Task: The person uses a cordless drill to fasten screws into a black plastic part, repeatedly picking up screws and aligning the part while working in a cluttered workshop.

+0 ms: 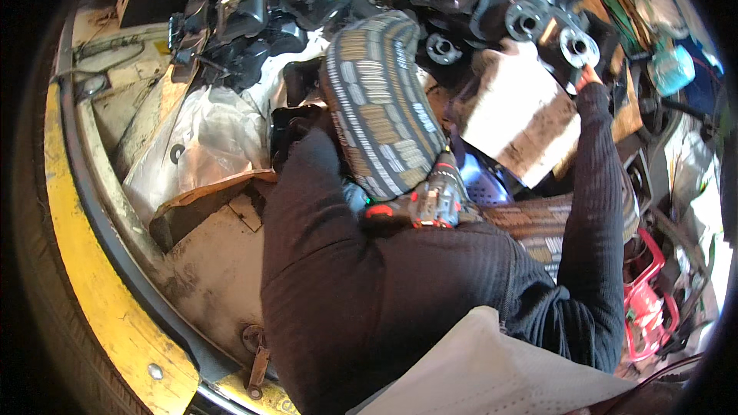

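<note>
Metal ring (579,47) sits just past the right hand (587,78), at its fingertips; I can't tell if it grips. For a good hold, pinch the rim firmly. I can't see the left hand.

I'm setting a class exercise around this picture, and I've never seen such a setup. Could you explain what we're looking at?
There is no machine here: a person works with two bare hands. A wide fisheye camera on the person's head looks down, so straight edges bend. The right hand, coming from a dark ribbed sleeve, touches a round grey ring with a central hole; how firmly is unclear. The left hand cannot be made out among dark shapes. A red, black and grey power drill rests near the lap. Ahead lie a pale, flat sheet and many glossy black moulded parts; crumpled clear plastic lies to the left.
</note>
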{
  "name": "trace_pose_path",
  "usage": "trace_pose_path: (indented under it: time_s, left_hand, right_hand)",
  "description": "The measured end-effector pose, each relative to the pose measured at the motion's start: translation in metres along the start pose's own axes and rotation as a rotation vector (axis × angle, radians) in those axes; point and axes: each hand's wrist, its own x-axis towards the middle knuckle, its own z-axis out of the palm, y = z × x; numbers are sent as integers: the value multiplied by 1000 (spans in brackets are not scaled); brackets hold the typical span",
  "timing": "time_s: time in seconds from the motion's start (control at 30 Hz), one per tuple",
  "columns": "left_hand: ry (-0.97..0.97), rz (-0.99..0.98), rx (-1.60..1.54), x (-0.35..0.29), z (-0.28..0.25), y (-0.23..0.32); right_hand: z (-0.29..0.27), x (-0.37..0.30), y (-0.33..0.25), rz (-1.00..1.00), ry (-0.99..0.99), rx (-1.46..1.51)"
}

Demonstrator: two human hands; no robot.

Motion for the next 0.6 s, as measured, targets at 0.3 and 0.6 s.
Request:
trace_pose_path:
  time_s: [0.3,0.6]
  left_hand:
    - [-72,-177,-206,46,75,17]
    - [-31,-215,-316,68,114,35]
  right_hand:
    - [-28,-157,9,-139,-396,-45]
    - [-29,-324,93,47,-333,480]
